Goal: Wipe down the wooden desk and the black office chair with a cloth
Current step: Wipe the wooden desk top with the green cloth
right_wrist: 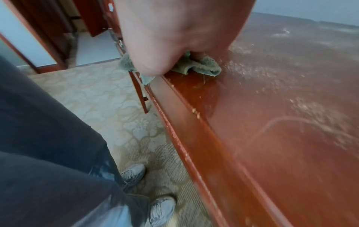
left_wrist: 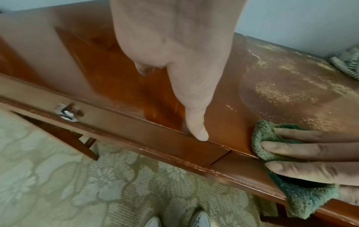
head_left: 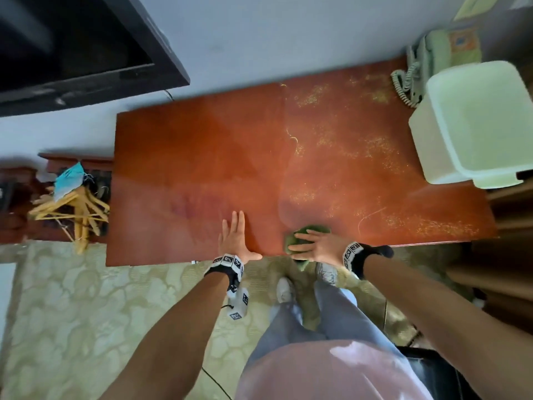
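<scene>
The red-brown wooden desk is smooth on its left half and speckled with pale dust on its right half. A crumpled green cloth lies at the near edge, part of it hanging over the front. My right hand presses on it with straight fingers that point left. My left hand lies flat and bare on the desk just left of the cloth, thumb at the edge. In the left wrist view the cloth sits under the right fingers. A black chair shows at the bottom right behind me.
A white plastic bin and a corded telephone stand at the desk's right end. A dark TV hangs on the wall at the left. Wooden hangers lie piled left of the desk. Patterned carpet covers the floor.
</scene>
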`<state>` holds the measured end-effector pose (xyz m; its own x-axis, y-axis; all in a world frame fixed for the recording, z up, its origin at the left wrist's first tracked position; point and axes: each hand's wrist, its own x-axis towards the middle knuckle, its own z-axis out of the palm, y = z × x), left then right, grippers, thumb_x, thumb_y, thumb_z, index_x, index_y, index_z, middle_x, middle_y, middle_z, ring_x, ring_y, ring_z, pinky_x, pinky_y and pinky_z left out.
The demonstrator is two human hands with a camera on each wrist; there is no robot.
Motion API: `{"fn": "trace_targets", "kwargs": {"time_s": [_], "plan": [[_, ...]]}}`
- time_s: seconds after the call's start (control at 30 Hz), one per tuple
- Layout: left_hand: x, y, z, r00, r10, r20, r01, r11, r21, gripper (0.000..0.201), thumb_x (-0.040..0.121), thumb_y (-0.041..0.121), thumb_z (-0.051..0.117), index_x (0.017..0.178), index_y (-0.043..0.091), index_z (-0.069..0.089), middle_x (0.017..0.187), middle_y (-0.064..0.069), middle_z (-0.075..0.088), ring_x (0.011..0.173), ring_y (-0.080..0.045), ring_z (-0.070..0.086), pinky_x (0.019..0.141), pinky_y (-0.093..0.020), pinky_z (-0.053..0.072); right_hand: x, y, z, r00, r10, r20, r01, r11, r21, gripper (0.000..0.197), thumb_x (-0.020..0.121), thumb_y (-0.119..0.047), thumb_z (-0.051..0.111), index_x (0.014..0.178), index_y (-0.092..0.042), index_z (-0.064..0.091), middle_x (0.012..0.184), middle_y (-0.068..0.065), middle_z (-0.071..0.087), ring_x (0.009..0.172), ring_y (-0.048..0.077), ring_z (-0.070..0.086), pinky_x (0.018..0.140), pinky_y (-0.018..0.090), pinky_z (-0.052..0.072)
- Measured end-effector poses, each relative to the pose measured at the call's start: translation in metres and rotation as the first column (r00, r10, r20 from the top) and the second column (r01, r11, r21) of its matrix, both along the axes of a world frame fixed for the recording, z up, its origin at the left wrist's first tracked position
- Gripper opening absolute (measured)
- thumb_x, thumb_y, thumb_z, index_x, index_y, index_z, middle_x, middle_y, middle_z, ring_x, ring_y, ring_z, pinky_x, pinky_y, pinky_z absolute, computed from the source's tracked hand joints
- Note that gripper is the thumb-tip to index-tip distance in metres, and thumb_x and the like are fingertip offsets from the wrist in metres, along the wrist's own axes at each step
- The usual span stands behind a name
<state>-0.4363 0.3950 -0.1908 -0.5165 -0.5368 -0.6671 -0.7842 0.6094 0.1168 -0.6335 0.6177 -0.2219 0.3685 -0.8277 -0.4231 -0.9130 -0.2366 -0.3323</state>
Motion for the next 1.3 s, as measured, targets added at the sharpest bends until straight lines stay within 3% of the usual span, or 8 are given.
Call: {"fn": "trace_targets", "kwargs": {"time_s": [0.17, 0.37, 0.53, 0.77, 0.97, 1.1, 1.2, 1.3], "plan": [[0.023, -0.002, 0.001, 0.992, 0.127, 0.021, -0.127, 0.992, 0.001, 0.149, 0.069, 0.056, 0.089, 0.16, 0.026, -0.024, 0.169, 0.004, -0.027, 0.157, -0.035, -0.018, 0.128, -0.054, 0.008, 0.003, -0.051, -0.004, 0.998, 0.059, 0.024, -0.059, 0.998, -0.019, 0.071, 0.101, -0.014, 0.057, 0.162, -0.033, 0.024, 0.17, -0.009, 0.014, 0.158, 0.031, 0.008, 0.126, 0.056, 0.016], [0.034, 0.008, 0.002, 0.967, 0.252, 0.031, -0.252, 0.967, -0.032, 0.15, 0.068, 0.05, 0.093, 0.161, 0.026, -0.023, 0.17, 0.005, -0.023, 0.157, -0.035, -0.016, 0.129, -0.05, 0.007, 0.017, -0.102, -0.001, 0.967, -0.251, 0.048, 0.251, 0.968, 0.016, 0.076, 0.103, -0.003, 0.045, 0.164, -0.033, 0.01, 0.171, -0.011, -0.001, 0.158, 0.028, -0.002, 0.128, 0.05, 0.004], [0.011, 0.011, 0.005, 0.966, 0.258, 0.021, -0.257, 0.966, -0.026, 0.154, 0.065, 0.053, 0.093, 0.16, 0.027, -0.024, 0.169, 0.006, -0.025, 0.156, -0.034, -0.019, 0.129, -0.049, 0.003, 0.031, -0.094, -0.002, 0.729, -0.682, 0.056, 0.682, 0.731, 0.029, 0.081, 0.098, 0.004, 0.043, 0.163, -0.031, 0.011, 0.172, -0.009, -0.001, 0.158, 0.031, -0.005, 0.128, 0.05, 0.0], [-0.042, -0.003, 0.011, 0.983, 0.182, 0.011, -0.182, 0.983, 0.001, 0.153, 0.066, 0.059, 0.09, 0.159, 0.026, -0.027, 0.168, 0.002, -0.028, 0.155, -0.035, -0.022, 0.128, -0.055, 0.004, -0.014, -0.067, -0.01, 0.601, -0.799, 0.022, 0.799, 0.601, 0.001, 0.08, 0.1, 0.0, 0.048, 0.163, -0.034, 0.013, 0.171, -0.01, 0.001, 0.158, 0.031, -0.004, 0.129, 0.049, 0.001], [-0.057, -0.015, 0.011, 0.991, 0.134, -0.004, -0.134, 0.991, -0.003, 0.151, 0.068, 0.055, 0.091, 0.159, 0.027, -0.027, 0.168, 0.004, -0.029, 0.156, -0.035, -0.02, 0.128, -0.055, 0.006, -0.044, -0.063, 0.004, 0.736, -0.676, 0.029, 0.673, 0.736, 0.069, 0.066, 0.107, -0.012, 0.043, 0.163, -0.031, 0.013, 0.171, -0.011, 0.0, 0.158, 0.031, -0.006, 0.129, 0.048, 0.001], [-0.064, -0.032, 0.006, 0.996, 0.092, -0.002, -0.092, 0.996, 0.014, 0.153, 0.066, 0.053, 0.092, 0.159, 0.028, -0.027, 0.168, 0.004, -0.029, 0.156, -0.035, -0.019, 0.128, -0.057, 0.008, -0.02, -0.052, 0.007, 0.959, -0.284, 0.017, 0.283, 0.958, 0.049, 0.066, 0.107, -0.01, 0.041, 0.163, -0.03, 0.013, 0.171, -0.008, -0.001, 0.158, 0.029, -0.007, 0.129, 0.049, 0.0], [-0.078, -0.052, 0.004, 0.997, 0.076, -0.021, -0.076, 0.996, 0.038, 0.156, 0.064, 0.051, 0.094, 0.159, 0.028, -0.027, 0.167, 0.005, -0.032, 0.156, -0.036, -0.02, 0.127, -0.059, 0.01, -0.017, -0.058, 0.005, 0.975, -0.219, 0.022, 0.218, 0.975, 0.047, 0.065, 0.107, -0.012, 0.04, 0.163, -0.031, 0.014, 0.172, -0.008, 0.001, 0.158, 0.028, -0.005, 0.123, 0.044, -0.008], [-0.102, -0.07, 0.005, 0.998, 0.029, -0.047, -0.026, 0.997, 0.069, 0.156, 0.063, 0.05, 0.095, 0.16, 0.027, -0.026, 0.166, 0.004, -0.033, 0.156, -0.035, -0.021, 0.126, -0.057, 0.009, -0.021, -0.073, -0.004, 0.911, -0.407, 0.071, 0.411, 0.91, -0.056, 0.07, 0.099, -0.013, 0.061, 0.16, -0.032, 0.031, 0.169, -0.006, 0.021, 0.156, 0.032, 0.016, 0.124, 0.05, 0.008]]}}
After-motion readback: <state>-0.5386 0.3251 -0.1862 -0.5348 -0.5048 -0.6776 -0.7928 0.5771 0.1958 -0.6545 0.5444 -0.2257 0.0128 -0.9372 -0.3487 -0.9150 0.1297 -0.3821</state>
